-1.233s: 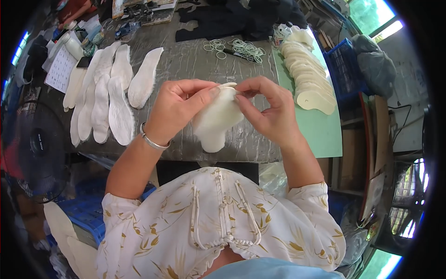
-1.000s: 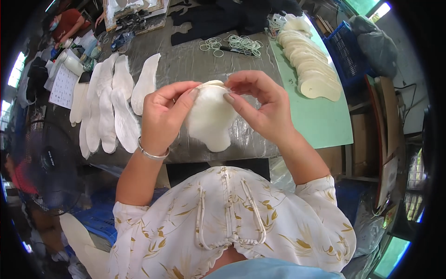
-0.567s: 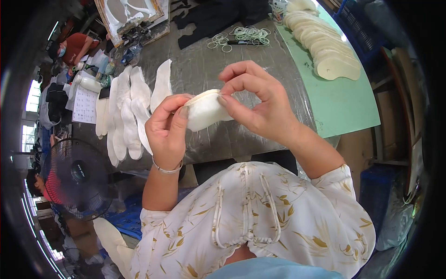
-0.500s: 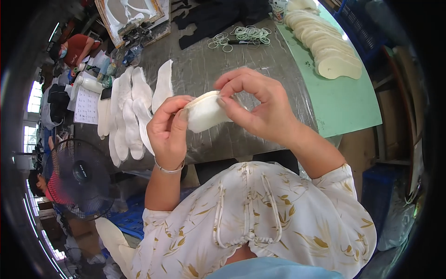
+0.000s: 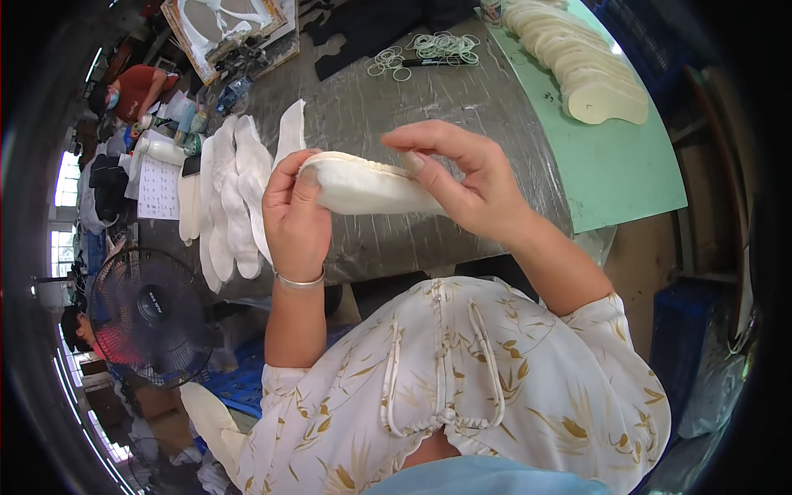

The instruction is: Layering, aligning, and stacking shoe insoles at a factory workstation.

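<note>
A padded insole (image 5: 371, 191), with a white face and a cream edge, is held up over the table. My left hand (image 5: 297, 202) is closed on its left end, thumb on the white face and fingers behind. At the right end is my right hand (image 5: 466, 177), its thumb along the cream rim and its index finger bent above. The insole's far end passes behind that thumb and palm, where its grip is partly hidden. Several white insoles (image 5: 239, 198) lie in overlapping rows left of my left hand.
Cream insole pieces (image 5: 606, 97) overlap in a long row on a green board (image 5: 610, 177) at right. Pale rubber bands (image 5: 445, 49) and black fabric (image 5: 371, 33) lie at the back of the grey table (image 5: 396, 247). A fan (image 5: 153, 305) stands left; a person in red (image 5: 140, 91) is beyond.
The insole has turned from end-on to lengthwise, showing more of its white face and cream rim. My right thumb and index finger have parted from their pinch at the rim.
</note>
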Action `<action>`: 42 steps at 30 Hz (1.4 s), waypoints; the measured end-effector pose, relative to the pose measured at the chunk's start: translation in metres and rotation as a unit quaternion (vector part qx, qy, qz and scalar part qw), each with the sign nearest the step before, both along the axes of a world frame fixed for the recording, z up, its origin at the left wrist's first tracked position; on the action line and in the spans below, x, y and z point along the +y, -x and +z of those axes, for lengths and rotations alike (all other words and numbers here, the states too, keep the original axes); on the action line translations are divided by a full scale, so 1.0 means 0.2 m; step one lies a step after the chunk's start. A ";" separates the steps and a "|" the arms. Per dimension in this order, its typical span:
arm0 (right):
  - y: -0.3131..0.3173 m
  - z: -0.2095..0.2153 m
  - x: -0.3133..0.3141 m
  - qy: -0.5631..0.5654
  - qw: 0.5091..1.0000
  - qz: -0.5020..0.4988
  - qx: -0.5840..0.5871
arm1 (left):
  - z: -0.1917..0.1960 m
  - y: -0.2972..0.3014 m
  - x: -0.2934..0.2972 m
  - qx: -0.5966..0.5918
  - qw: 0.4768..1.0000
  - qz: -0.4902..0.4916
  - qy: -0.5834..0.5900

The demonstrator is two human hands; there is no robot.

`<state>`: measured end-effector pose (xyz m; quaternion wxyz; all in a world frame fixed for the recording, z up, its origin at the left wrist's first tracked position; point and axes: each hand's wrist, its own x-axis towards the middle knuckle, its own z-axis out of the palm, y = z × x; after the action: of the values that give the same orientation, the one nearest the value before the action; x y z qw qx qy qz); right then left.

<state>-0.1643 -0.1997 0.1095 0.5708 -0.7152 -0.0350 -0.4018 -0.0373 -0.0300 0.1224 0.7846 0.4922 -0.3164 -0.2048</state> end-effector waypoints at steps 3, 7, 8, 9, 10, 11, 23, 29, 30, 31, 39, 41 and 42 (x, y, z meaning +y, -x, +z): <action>0.04 -0.01 0.01 0.015 1.000 -0.011 0.023 | -0.03 -0.02 -0.01 -0.002 1.000 -0.011 0.012; 0.03 0.01 0.03 0.041 0.998 -0.038 0.029 | -0.06 -0.01 -0.03 -0.005 1.000 -0.015 0.019; 0.02 0.00 0.04 0.040 0.997 -0.049 0.034 | -0.07 -0.02 -0.03 -0.005 1.000 -0.019 0.017; 0.01 0.00 0.04 0.049 0.997 -0.048 0.042 | -0.07 -0.02 -0.03 -0.011 1.000 -0.015 0.020; 0.01 -0.01 0.04 0.058 0.996 -0.047 0.051 | -0.08 -0.01 -0.03 -0.017 1.000 -0.011 0.023; 0.01 -0.01 0.04 0.057 0.996 -0.047 0.052 | -0.08 -0.01 -0.04 -0.016 1.000 -0.011 0.022; 0.06 -0.08 -0.10 -0.066 0.984 0.067 0.154 | -0.13 -0.11 -0.05 0.078 0.993 -0.036 0.085; 0.05 -0.12 -0.15 -0.060 0.980 0.062 0.181 | -0.19 -0.18 -0.05 0.113 0.991 -0.009 0.076; 0.05 -0.13 -0.19 -0.060 0.979 0.062 0.185 | -0.19 -0.19 -0.04 0.117 0.990 -0.009 0.075; 0.06 -0.14 -0.23 -0.052 0.967 0.067 0.241 | -0.19 -0.20 -0.04 0.129 0.989 0.014 0.070; 0.09 -0.17 -0.21 0.056 0.972 0.017 0.226 | -0.21 -0.23 -0.03 0.138 0.987 0.012 0.083; 0.07 -0.20 -0.19 0.087 0.981 -0.026 0.172 | -0.21 -0.22 -0.03 0.147 0.985 0.011 0.085; 0.08 -0.19 -0.19 0.100 0.979 -0.023 0.175 | -0.20 -0.21 -0.03 0.143 0.987 0.022 0.076</action>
<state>-0.1808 -0.2378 0.0712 0.4844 -0.8286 0.0421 -0.2776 0.0042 -0.0366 0.0818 0.8612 0.4038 -0.2047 -0.2308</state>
